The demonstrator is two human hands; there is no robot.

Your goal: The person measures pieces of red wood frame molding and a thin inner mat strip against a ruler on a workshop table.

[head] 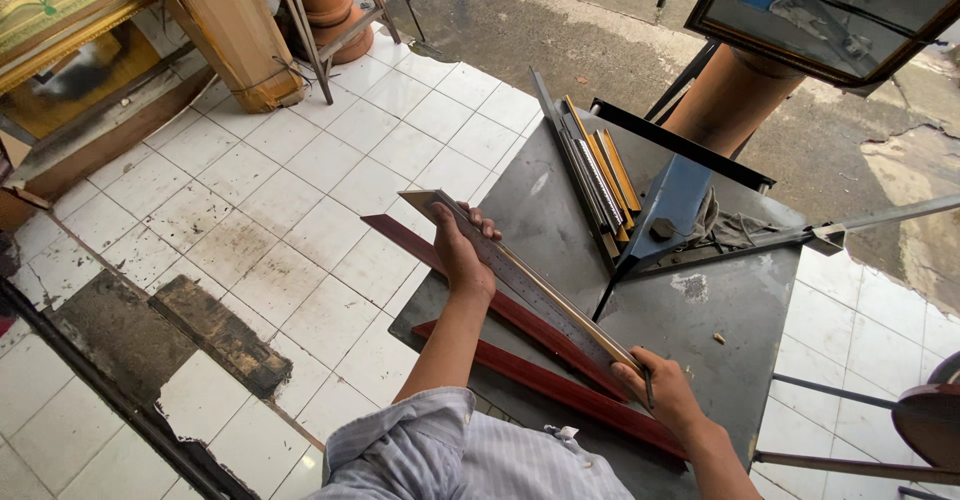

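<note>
While the left hand [462, 255] wraps around the upper stretch of a long grey moulding strip [525, 282], thumb on the near side and fingertips curled over the far edge, the right hand [668, 392] grips the strip's lower end and also pinches a thin dark pencil-like stick [648, 388] that points down toward the person. The strip is raised at a slant over the grey metal counter [730, 310], its mitred upper end jutting past the counter's left edge above the white tiled floor [300, 180]. Both hands are closed in a firm grasp on the strip.

Just beneath it lie two dark red moulding pieces [520, 365], roughly parallel to it and resting on the counter; the upper one also overhangs the left edge. Farther back on the counter sits a bundle of yellow and grey moulding offcuts [598, 175], leaning against a blue metal mitre cutter [672, 205] with a crumpled grey rag [730, 228] beside it. A long metal lever [860, 222] runs off to the right from the cutter. Beyond the counter stands a rust-coloured pipe [728, 95], and a dark-framed pane [830, 15] hangs at the top right. The person's pale striped sleeve [450, 455] fills the bottom edge.
</note>
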